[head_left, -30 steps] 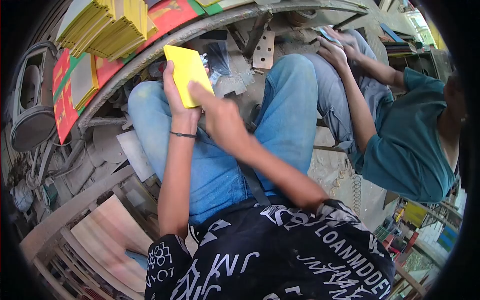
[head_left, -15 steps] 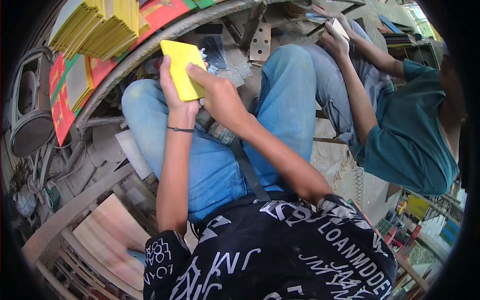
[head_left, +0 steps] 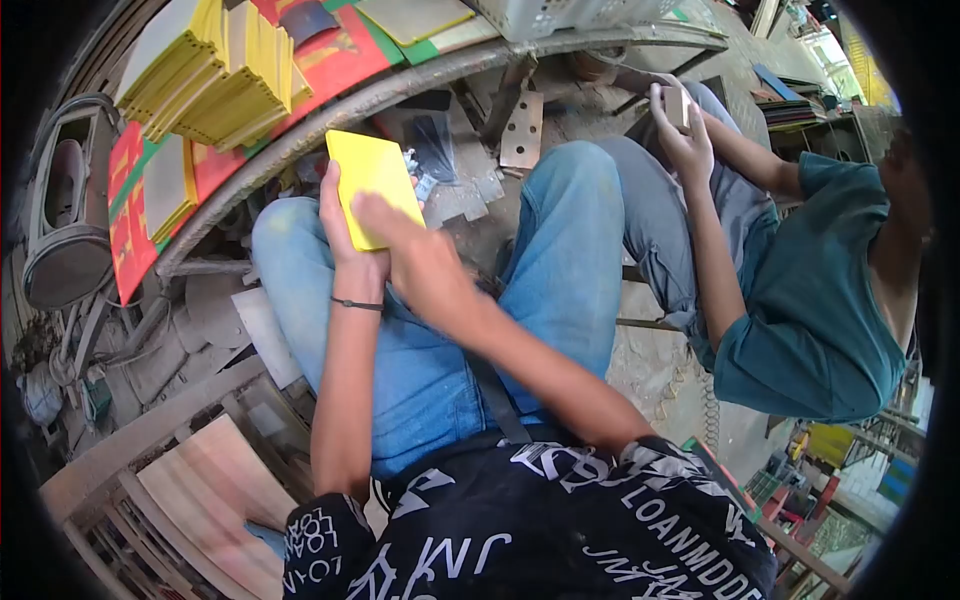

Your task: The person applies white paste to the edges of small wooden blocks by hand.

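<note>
A flat rectangular yellow board (head_left: 375,170) is held up over my lap, tilted, with its broad face toward me. My left hand (head_left: 338,222) grips it from the left and below, the thumb along its left edge. Lying over the lower right corner, my right hand (head_left: 430,275) is smeared by motion. Its thumb crosses the yellow face and its other fingers curl under, hidden from me. I cannot tell whether those fingers pinch something else.
Yellow-edged boards stand in a stack (head_left: 215,80) on a bench (head_left: 430,75) ahead, with a smaller stack (head_left: 172,190) nearby. A white basket (head_left: 570,14) sits further right. On my right, a person in a teal shirt (head_left: 800,300) holds a small block (head_left: 678,108).
My right hand has slid down along the board, its thumb now lower on the face. Most of the scene sits lower in view. The other person's block has turned.
</note>
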Motion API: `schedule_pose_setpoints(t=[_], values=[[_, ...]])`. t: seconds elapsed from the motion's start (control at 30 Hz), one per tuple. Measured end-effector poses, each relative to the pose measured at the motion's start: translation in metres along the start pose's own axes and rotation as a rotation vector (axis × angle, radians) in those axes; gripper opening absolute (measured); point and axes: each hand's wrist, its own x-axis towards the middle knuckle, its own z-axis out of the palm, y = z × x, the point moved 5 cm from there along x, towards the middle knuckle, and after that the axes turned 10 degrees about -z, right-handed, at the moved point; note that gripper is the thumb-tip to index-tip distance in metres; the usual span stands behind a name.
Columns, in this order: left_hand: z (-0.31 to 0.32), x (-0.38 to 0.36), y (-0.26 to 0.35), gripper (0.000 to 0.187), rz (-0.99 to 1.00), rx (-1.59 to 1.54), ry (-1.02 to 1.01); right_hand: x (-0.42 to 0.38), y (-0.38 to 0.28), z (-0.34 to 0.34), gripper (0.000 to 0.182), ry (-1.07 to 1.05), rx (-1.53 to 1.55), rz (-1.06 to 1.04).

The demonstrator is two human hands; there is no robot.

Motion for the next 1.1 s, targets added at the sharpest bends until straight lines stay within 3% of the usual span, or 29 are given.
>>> schedule_pose_setpoints(t=[0.1, 0.23, 0.37, 0.43, 0.5, 0.57, 0.63, 0.77, 0.83, 0.9, 0.93, 0.97, 1.03, 1.1], values=[[0.000, -0.002, 0.006, 0.057, 0.035, -0.110, 0.032, 0.012, 0.015, 0.006, 0.056, 0.004, 0.014, -0.001], [0.009, -0.003, 0.011, 0.056, -0.034, 0.057, -0.022, -0.010, -0.015, 0.005, 0.044, 0.001, -0.026, -0.073], [0.005, -0.002, -0.001, 0.058, -0.018, -0.100, 0.130, 0.010, 0.014, 0.002, 0.053, -0.002, 0.039, -0.040], [0.017, -0.011, 0.003, 0.058, -0.115, 0.007, -0.050, -0.006, -0.001, 0.009, 0.053, -0.018, 0.058, -0.066], [0.013, -0.012, 0.008, 0.058, -0.101, 0.059, -0.019, -0.015, -0.013, 0.009, 0.053, -0.061, 0.050, -0.057], [0.010, -0.005, -0.002, 0.056, -0.138, 0.082, 0.037, -0.008, 0.000, 0.000, 0.051, 0.040, 0.015, -0.064], [0.000, 0.004, -0.009, 0.053, -0.050, -0.078, 0.110, 0.004, 0.007, -0.006, 0.052, 0.063, -0.036, -0.079], [0.016, -0.011, 0.005, 0.053, -0.154, 0.076, -0.072, -0.018, -0.020, 0.004, 0.054, -0.005, -0.009, -0.085], [0.006, -0.002, -0.002, 0.054, -0.151, 0.077, 0.016, -0.017, 0.001, 0.004, 0.053, 0.021, -0.037, -0.106], [-0.003, 0.007, -0.011, 0.055, -0.065, -0.125, 0.142, 0.010, 0.022, -0.007, 0.050, 0.069, -0.055, -0.053], [0.004, 0.006, -0.011, 0.055, -0.186, -0.392, -0.066, 0.011, 0.021, -0.007, 0.050, 0.088, -0.060, -0.068], [0.008, 0.000, -0.012, 0.055, -0.187, -0.389, -0.068, 0.015, 0.019, -0.006, 0.051, 0.109, -0.061, -0.092], [0.022, -0.014, -0.004, 0.053, -0.161, 0.051, -0.131, -0.013, 0.001, 0.003, 0.051, 0.045, -0.014, -0.111], [0.024, -0.012, -0.002, 0.052, -0.179, 0.069, -0.155, -0.016, -0.010, 0.003, 0.051, -0.007, -0.026, -0.096]])
